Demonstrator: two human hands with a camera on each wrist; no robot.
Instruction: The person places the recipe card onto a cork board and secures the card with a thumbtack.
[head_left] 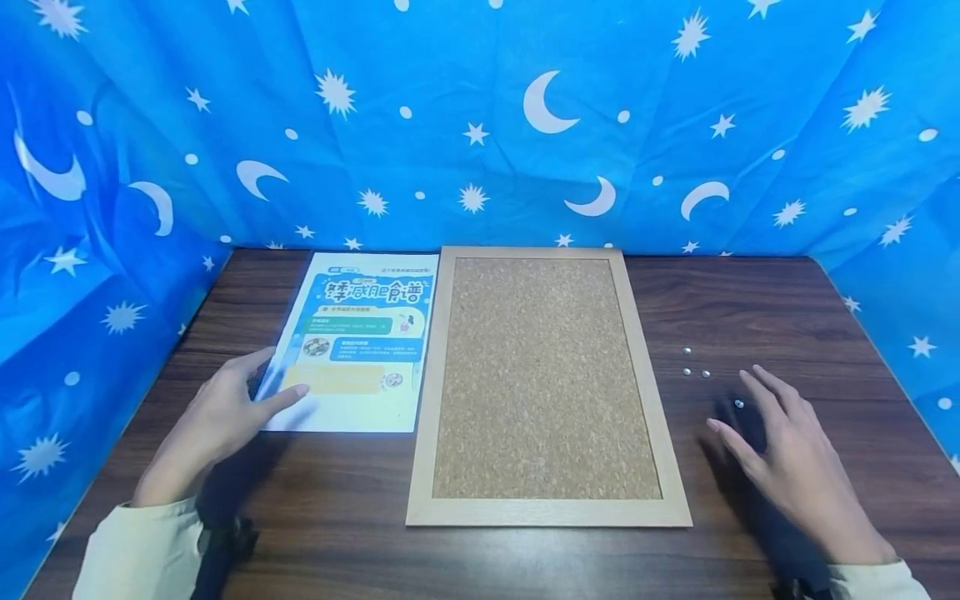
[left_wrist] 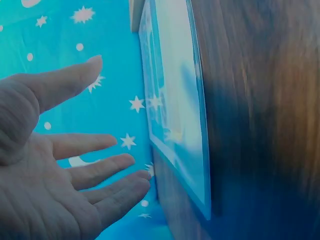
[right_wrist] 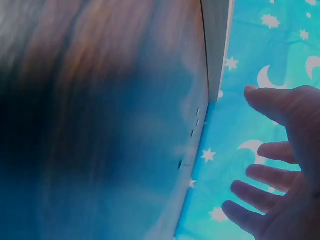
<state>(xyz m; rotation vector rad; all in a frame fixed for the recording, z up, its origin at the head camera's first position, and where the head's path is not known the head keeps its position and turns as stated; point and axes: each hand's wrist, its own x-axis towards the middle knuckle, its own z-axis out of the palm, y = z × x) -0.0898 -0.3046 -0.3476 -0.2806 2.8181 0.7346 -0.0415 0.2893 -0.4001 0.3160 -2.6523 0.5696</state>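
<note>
A printed sheet (head_left: pixel 360 342) with a blue heading and coloured text boxes lies flat on the table's left side. Over its lower left corner hovers my left hand (head_left: pixel 225 408), thumb apart from the fingers; the left wrist view shows the palm (left_wrist: pixel 45 190) holding nothing. Right of the sheet lies a cork board (head_left: pixel 547 375) in a pale wooden frame. Several small silver tacks (head_left: pixel 706 374) sit beyond the board's right edge. My right hand (head_left: pixel 798 458) is spread above the nearest tack (head_left: pixel 739 404), and its fingers (right_wrist: pixel 257 195) hold nothing in the right wrist view.
Everything lies on a dark wood-grain table (head_left: pixel 330 517). A blue cloth (head_left: pixel 450 125) with white moons and stars hangs along the back and both sides. The sheet's right edge lies close beside the board's frame.
</note>
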